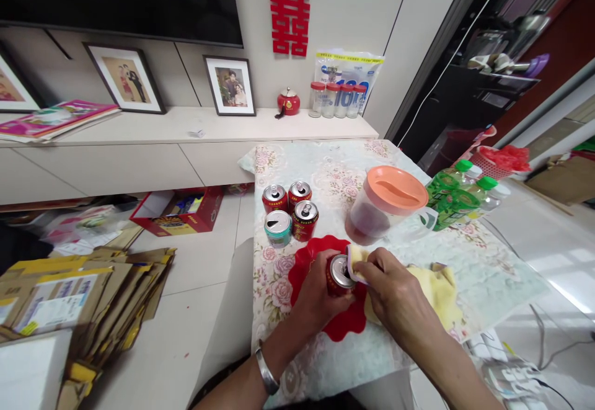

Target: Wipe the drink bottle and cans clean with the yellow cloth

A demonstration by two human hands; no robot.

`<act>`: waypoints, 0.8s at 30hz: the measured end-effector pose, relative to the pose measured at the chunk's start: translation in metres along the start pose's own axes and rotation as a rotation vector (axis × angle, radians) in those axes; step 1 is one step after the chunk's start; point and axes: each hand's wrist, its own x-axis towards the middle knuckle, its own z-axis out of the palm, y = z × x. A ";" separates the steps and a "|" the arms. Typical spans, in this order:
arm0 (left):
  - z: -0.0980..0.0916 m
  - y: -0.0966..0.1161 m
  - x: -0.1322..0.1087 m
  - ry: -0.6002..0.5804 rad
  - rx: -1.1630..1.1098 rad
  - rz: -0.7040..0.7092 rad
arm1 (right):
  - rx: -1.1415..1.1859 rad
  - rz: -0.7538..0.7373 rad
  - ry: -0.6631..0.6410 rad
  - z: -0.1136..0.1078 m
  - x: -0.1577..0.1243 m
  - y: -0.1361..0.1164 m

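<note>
My left hand point(320, 295) is wrapped round an opened red can point(341, 271), upright above a red scalloped plate point(297, 273). Between the closed fingers of my right hand point(388, 280) is a yellow cloth point(439, 292); its edge touches the can's rim and the rest lies on the table to the right. Just beyond my hands stand several opened cans: red ones point(304, 221) and a teal one point(277, 229). A clear pitcher point(369, 221) with an orange lid and dark liquid inside stands behind my right hand.
The table has a flowered cloth point(344, 180). Green-capped bottles point(453, 196) stand at its right edge. Behind, a white cabinet point(223, 131) bears picture frames, red-lidded jars point(332, 101) and a red pot point(289, 102). Flattened cardboard point(116, 292) and a red box point(183, 214) are on the floor at left.
</note>
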 end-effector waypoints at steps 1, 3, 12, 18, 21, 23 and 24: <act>0.000 0.000 0.000 -0.005 -0.009 0.008 | 0.016 0.005 -0.001 0.002 0.003 0.001; -0.001 -0.001 0.001 -0.022 -0.036 0.012 | 0.058 0.014 -0.009 0.005 0.009 0.003; 0.000 -0.001 0.001 -0.013 0.005 0.022 | 0.087 0.018 -0.068 -0.003 -0.002 -0.008; -0.001 0.001 0.000 -0.004 0.030 0.042 | -0.058 0.047 -0.025 0.014 -0.025 -0.021; 0.000 -0.002 0.000 0.011 0.014 0.041 | -0.071 0.057 0.016 0.025 -0.031 -0.025; 0.000 -0.003 0.000 0.020 0.009 0.040 | -0.041 0.057 0.039 0.029 -0.033 -0.027; 0.000 -0.004 0.000 0.024 0.012 0.040 | -0.017 0.057 0.048 0.030 -0.034 -0.028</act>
